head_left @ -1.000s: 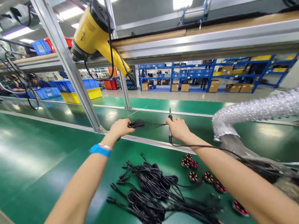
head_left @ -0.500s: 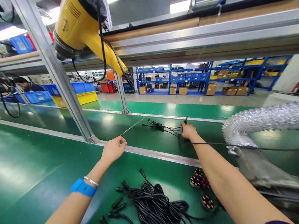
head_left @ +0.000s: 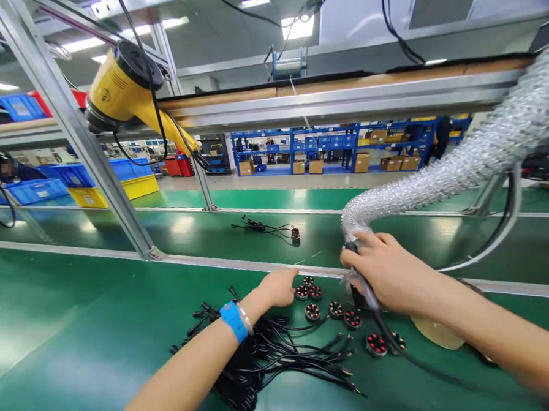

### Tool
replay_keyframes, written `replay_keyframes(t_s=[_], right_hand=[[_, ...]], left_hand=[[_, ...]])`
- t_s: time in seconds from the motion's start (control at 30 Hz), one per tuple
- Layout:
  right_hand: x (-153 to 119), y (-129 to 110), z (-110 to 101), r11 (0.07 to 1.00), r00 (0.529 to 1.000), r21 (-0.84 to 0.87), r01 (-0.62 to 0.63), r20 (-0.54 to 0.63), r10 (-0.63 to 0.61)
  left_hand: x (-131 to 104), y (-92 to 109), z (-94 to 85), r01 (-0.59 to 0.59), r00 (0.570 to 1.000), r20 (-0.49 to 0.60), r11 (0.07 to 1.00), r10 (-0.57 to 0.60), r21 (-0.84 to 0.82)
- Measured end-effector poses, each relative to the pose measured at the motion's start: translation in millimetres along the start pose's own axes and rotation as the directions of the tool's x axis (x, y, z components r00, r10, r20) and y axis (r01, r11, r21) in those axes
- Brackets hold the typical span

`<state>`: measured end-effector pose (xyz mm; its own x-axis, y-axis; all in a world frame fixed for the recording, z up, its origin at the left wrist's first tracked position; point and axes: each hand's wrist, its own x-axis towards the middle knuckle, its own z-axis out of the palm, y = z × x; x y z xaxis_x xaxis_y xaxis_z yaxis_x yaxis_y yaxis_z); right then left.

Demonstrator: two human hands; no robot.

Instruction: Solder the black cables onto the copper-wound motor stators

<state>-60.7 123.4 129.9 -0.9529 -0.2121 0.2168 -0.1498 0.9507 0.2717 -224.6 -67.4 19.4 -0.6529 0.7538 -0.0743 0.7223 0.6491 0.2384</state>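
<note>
One right hand (head_left: 382, 267), closed round a dark corded tool (head_left: 367, 291); one left hand (head_left: 277, 289), half open, fingers loosely curled, is near small round coils (head_left: 312, 312).

The person's left hand (head_left: 277, 288) is at 6 o'clock from the centre of the view, the right hand (head_left: 383, 273) at about 4 o'clock. Both are bare, as are the left forearm (head_left: 184, 373) and right forearm (head_left: 487, 326). On the left wrist is a band (head_left: 233, 322), bright blue, broad and flat, wrapped crosswise, with a small paler patch towards its 11 o'clock edge. Just beside the band, at 2 o'clock from it and nearer the hand, is a bracelet (head_left: 245, 318): thin, rounded, silvery and shiny. Its finer details, and any marking on the band, are too small to tell.
</note>
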Motion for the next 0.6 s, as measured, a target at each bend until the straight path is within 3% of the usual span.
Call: replay_keyframes(t_s=[0.07, 0.13, 0.23, 0.37, 0.47, 0.53, 0.6], right_hand=[[-57, 1, 7, 0.997, 0.967, 0.048, 0.068, -0.249, -0.054], [-102, 2, 16, 0.987, 0.928, 0.115, 0.114, -0.368, -0.064], [-149, 5, 37, 0.977, 0.859, 0.106, 0.187, -0.500, -0.110], [-179, 5, 78, 0.966, 0.802, 0.168, 0.198, -0.595, -0.061], [-190, -1, 108, 0.949, 0.753, 0.216, 0.229, -0.657, -0.033], [-195, -5, 121, 0.937, 0.738, 0.234, 0.259, -0.674, -0.035], [-198, -8, 127, 0.923, 0.752, 0.280, 0.266, -0.659, -0.017]], left_hand=[[16, 10, 2.4, -0.046, 0.997, 0.061, 0.999, 0.045, 0.026], [30, 14, 1.4, -0.072, 0.989, 0.132, 0.997, 0.066, 0.040], [41, 19, 0.6, -0.073, 0.980, 0.191, 0.995, 0.059, 0.067], [41, 31, 9.3, -0.032, 0.981, 0.192, 0.991, 0.006, 0.133], [36, 43, 16.2, 0.041, 0.988, 0.135, 0.975, -0.072, 0.220], [32, 48, 13.2, 0.092, 0.989, 0.084, 0.953, -0.121, 0.287], [27, 50, 1.4, 0.133, 0.987, 0.036, 0.928, -0.156, 0.347]])
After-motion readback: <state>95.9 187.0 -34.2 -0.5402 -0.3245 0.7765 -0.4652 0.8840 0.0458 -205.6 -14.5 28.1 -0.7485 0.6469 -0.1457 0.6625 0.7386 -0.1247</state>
